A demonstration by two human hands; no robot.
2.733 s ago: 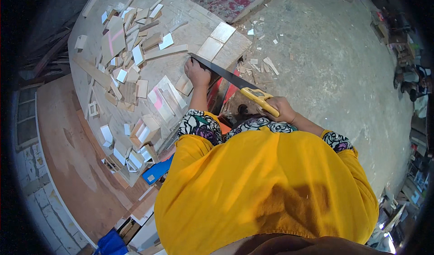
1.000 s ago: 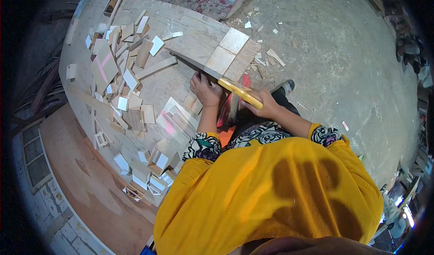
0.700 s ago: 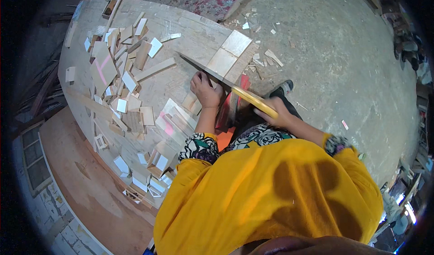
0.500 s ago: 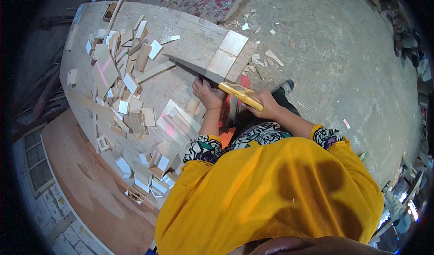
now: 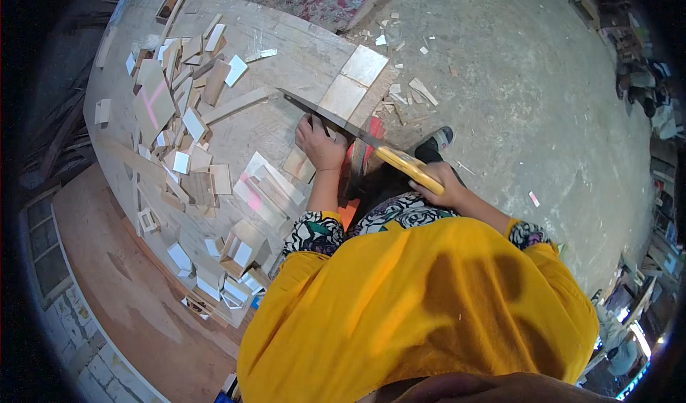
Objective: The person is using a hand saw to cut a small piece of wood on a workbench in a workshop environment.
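My right hand (image 5: 444,186) is closed round the yellow handle (image 5: 411,168) of a handsaw (image 5: 336,120). Its dark blade slants up and left, over the table corner and just past my left hand (image 5: 319,143). The fingers of my left hand curl on a small piece of wood (image 5: 331,126), partly hidden by the blade and in shadow. Directly beyond the blade, two pale square wooden blocks (image 5: 344,96) lie end to end along the table's edge. Whether the teeth touch the wood cannot be made out.
Many wood offcuts (image 5: 214,81), some with white faces, are heaped across the table (image 5: 286,31). Pale boards with a pink mark (image 5: 268,188) lie left of my forearm. Wood scraps (image 5: 423,91) litter the concrete floor (image 5: 514,81). Something red (image 5: 373,127) is beneath the table corner.
My right hand has drawn the saw back toward the lower right, so more of its blade shows this side of the blocks. My left hand keeps its place by the blocks; the view has shifted slightly.
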